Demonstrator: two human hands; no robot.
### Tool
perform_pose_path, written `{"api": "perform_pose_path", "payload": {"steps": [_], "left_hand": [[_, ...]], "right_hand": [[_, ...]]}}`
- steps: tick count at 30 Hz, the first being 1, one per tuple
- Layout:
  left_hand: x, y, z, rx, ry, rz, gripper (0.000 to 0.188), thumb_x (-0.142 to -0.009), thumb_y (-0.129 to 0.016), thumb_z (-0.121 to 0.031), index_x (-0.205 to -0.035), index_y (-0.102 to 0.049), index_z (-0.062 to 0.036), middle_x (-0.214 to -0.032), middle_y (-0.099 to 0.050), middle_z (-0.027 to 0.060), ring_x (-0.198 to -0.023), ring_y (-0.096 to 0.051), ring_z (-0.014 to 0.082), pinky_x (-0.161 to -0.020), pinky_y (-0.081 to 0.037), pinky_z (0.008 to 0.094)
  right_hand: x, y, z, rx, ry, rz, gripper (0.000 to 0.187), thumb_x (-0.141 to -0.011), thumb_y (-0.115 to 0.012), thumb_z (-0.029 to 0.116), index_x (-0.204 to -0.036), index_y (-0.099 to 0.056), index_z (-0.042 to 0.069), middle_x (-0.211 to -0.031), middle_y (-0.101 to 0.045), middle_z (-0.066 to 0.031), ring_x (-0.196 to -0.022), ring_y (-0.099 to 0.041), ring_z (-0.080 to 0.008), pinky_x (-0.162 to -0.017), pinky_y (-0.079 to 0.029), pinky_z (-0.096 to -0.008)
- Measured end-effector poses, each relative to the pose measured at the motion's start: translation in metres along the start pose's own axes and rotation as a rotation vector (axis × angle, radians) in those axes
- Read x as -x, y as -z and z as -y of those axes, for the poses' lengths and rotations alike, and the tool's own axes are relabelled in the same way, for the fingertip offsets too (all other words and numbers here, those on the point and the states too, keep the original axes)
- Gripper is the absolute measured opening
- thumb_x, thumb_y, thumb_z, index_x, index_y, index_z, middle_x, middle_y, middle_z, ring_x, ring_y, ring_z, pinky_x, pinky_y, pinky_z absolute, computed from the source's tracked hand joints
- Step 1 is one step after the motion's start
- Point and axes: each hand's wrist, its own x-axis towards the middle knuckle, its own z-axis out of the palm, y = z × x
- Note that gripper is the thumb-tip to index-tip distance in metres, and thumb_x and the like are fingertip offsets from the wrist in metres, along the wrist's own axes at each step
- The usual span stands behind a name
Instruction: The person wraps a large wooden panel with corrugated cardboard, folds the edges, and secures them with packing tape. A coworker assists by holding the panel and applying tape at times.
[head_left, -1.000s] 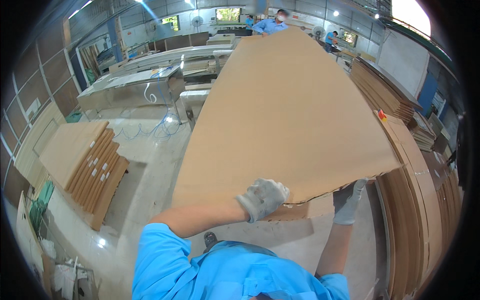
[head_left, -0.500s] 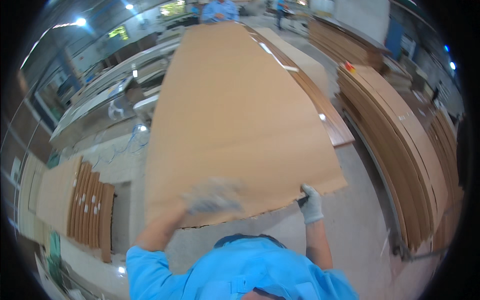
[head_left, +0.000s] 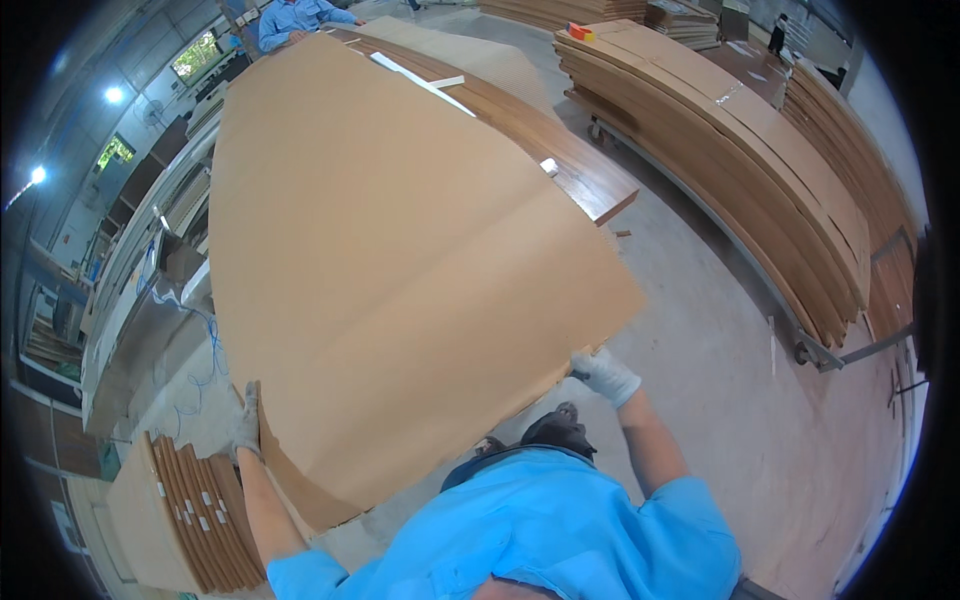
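A large brown cardboard sheet stretches from in front of me toward the far left. My right hand, in a pale work glove, is closed on its near edge close to the right corner. At the sheet's left edge, my left hand, also gloved, grips the border with one digit lying up along it; its other fingers are partly hidden. The near left corner dips below the rest. Beneath the sheet's right side, a glossy brown wood panel sticks out, with white strips lying on it.
A person in a blue shirt stands at the sheet's far end. Long stacked brown panels rest on a wheeled cart to the right, a red and yellow item on top. More upright panels stand at lower left, near a blue hose.
My left hand has gone from a blurred sweep over the sheet's near part to its left edge. The right hand keeps its hold. The view has turned right, and the sheet now lies slanted.
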Motion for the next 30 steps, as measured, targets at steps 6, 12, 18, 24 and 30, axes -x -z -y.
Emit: {"api": "perform_pose_path", "payload": {"steps": [6,12,18,24,30], "left_hand": [[0.072,-0.016,-0.084,-0.502,-0.008,-0.106,0.087,-0.09,-0.051,-0.072,-0.158,-0.028,-0.0229,-0.159,-0.033,0.0204,-0.142,-0.034,0.0438,-0.114,-0.032,0.0501],[0.138,-0.121,-0.221,-0.867,-0.062,-0.098,0.081,-0.09,-0.05,-0.072,-0.157,-0.031,-0.0312,-0.163,-0.023,0.0196,-0.147,-0.021,0.0465,-0.117,-0.018,0.0618],[0.215,-0.243,-0.355,-0.804,-0.338,-0.011,0.084,-0.086,-0.056,-0.071,-0.152,-0.042,-0.0214,-0.159,-0.03,0.0224,-0.145,-0.026,0.0468,-0.118,-0.018,0.0589],[0.336,-0.379,-0.443,0.762,-0.23,1.048,0.077,-0.087,-0.066,-0.055,-0.131,-0.058,0.0078,-0.133,-0.06,0.0203,-0.129,-0.054,0.0319,-0.11,-0.039,0.042],[0.345,-0.594,-0.389,1.191,0.705,0.871,0.049,-0.101,-0.053,-0.034,-0.137,-0.054,-0.0012,-0.137,-0.058,0.0153,-0.132,-0.05,0.0269,-0.114,-0.037,0.0421]], "right_hand": [[-0.014,0.121,0.075,1.035,-0.366,-0.067,0.053,-0.082,-0.082,0.024,-0.129,-0.063,0.006,-0.114,-0.07,-0.0105,-0.102,-0.067,-0.0191,-0.089,-0.054,-0.0323],[-0.106,0.22,0.171,1.095,-0.095,-0.149,0.05,-0.089,-0.074,0.028,-0.13,-0.061,0.002,-0.117,-0.07,-0.0132,-0.101,-0.066,-0.0193,-0.087,-0.053,-0.0322],[-0.198,0.278,0.235,1.031,-0.072,-0.134,0.06,-0.09,-0.073,0.034,-0.137,-0.055,0.001,-0.119,-0.069,-0.0142,-0.105,-0.065,-0.0197,-0.09,-0.052,-0.0329],[-0.281,0.318,0.248,0.869,-0.212,-0.117,0.075,-0.087,-0.076,0.037,-0.145,-0.045,0.0,-0.127,-0.064,-0.0158,-0.099,-0.064,-0.0216,-0.091,-0.052,-0.0332],[-0.344,0.366,0.227,0.875,-0.226,-0.171,0.116,-0.072,-0.087,0.049,-0.156,-0.022,0.001,-0.154,-0.036,-0.027,-0.142,-0.04,-0.0363,-0.113,-0.038,-0.0428]]}}
